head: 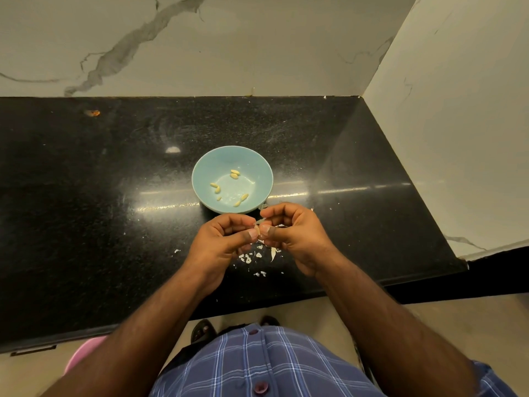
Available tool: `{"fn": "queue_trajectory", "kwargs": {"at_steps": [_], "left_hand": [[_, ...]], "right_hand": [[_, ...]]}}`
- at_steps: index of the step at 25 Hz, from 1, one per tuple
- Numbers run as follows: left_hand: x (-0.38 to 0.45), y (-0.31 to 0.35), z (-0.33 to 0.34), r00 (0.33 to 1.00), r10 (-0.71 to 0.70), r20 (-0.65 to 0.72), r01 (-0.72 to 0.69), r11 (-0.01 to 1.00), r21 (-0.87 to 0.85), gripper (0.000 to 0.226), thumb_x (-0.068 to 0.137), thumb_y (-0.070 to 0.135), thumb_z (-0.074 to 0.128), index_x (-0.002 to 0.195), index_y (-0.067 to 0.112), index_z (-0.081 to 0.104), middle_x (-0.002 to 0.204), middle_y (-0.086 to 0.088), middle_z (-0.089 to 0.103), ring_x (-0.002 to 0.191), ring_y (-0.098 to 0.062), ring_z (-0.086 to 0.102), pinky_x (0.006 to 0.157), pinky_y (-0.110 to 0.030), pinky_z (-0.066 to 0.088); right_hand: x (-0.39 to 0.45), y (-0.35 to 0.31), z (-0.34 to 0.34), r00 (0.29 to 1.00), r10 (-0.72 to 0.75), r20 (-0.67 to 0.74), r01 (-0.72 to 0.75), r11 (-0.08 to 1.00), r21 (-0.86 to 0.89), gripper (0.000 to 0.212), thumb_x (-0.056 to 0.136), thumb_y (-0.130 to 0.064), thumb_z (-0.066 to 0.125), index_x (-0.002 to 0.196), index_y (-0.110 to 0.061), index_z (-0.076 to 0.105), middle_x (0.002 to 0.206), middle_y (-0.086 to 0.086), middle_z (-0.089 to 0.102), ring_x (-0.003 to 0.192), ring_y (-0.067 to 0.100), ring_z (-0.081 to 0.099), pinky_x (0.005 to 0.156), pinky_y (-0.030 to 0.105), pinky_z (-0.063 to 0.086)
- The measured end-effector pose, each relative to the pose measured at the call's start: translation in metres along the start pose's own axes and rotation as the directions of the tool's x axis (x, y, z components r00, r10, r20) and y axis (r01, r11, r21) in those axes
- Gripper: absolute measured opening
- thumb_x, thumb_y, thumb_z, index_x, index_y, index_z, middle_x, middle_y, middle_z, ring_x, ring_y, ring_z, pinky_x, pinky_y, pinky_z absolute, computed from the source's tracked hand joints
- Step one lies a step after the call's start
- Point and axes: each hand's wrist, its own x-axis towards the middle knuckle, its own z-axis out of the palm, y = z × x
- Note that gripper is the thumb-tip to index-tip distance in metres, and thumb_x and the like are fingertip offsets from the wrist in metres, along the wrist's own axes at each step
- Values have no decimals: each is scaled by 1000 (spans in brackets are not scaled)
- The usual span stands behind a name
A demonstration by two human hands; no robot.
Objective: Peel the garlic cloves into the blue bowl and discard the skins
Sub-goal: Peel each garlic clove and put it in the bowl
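Note:
A blue bowl (206,170) stands on the black counter and holds several peeled garlic cloves (234,173). Just in front of the bowl, my left hand (220,242) and my right hand (292,233) meet above the counter. Both pinch one small garlic clove (258,230) between thumbs and fingertips; most of the clove is hidden by the fingers. A thin strip of skin sticks up from it toward the right fingers. Torn white garlic skins (252,257) lie scattered on the counter under and behind my hands.
The black granite counter (100,181) ends at a marble wall behind and a marble side wall (458,124) on the right. A small orange scrap (93,112) lies far left. A pink object (83,353) shows on the floor below the counter edge.

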Motion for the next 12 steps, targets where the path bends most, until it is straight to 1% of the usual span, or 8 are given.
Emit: {"fn": "queue_trajectory", "kwargs": {"at_steps": [2, 4, 6, 8, 10, 12], "left_hand": [[0, 1, 0, 998, -57, 1, 57, 997, -59, 17, 83, -3, 72, 96, 7, 70, 81, -4, 75, 75, -15, 70, 69, -24, 57], [0, 2, -1, 995, -100, 2, 100, 989, -106, 14, 86, -4, 69, 97, 5, 69, 83, -8, 74, 77, -17, 72, 69, -24, 60], [1, 3, -3, 991, -134, -9, 131, 979, -154, 14, 88, -6, 67, 98, 3, 69, 84, -12, 74, 80, -20, 74, 70, -24, 62], [1, 3, -4, 989, -147, -19, 142, 974, -177, 15, 89, -8, 65, 98, 2, 69, 84, -13, 73, 79, -20, 74, 69, -24, 62], [1, 3, -3, 991, -133, -18, 128, 977, -173, 15, 89, -9, 65, 98, 3, 69, 84, -11, 73, 78, -17, 73, 68, -22, 60], [0, 3, -1, 994, -110, -16, 106, 981, -163, 16, 87, -8, 67, 97, 4, 69, 85, -9, 73, 79, -16, 73, 69, -22, 60]], "right_hand": [[0, 3, 0, 996, -82, -19, 79, 992, -101, 24, 84, 7, 75, 100, -10, 72, 85, 10, 71, 76, 15, 68, 69, 26, 58], [-1, 4, -2, 990, -136, -37, 124, 966, -225, 24, 82, 6, 76, 95, -13, 74, 84, 2, 73, 77, 8, 69, 74, 23, 58], [-1, 5, -7, 988, -144, -53, 119, 935, -333, 26, 84, 5, 74, 91, -19, 76, 83, -7, 75, 80, 2, 70, 78, 23, 58], [1, 5, -12, 985, -156, -66, 114, 897, -428, 24, 87, -3, 74, 92, -26, 78, 87, -9, 76, 87, 2, 71, 85, 29, 58], [0, 4, -13, 980, -194, -45, 157, 891, -426, 17, 88, -13, 77, 100, -25, 78, 91, -6, 77, 90, 7, 73, 88, 32, 59], [-3, 0, -9, 977, -213, -2, 197, 908, -370, 20, 87, -14, 79, 107, -19, 76, 90, -1, 77, 88, 12, 74, 86, 30, 60]]}}
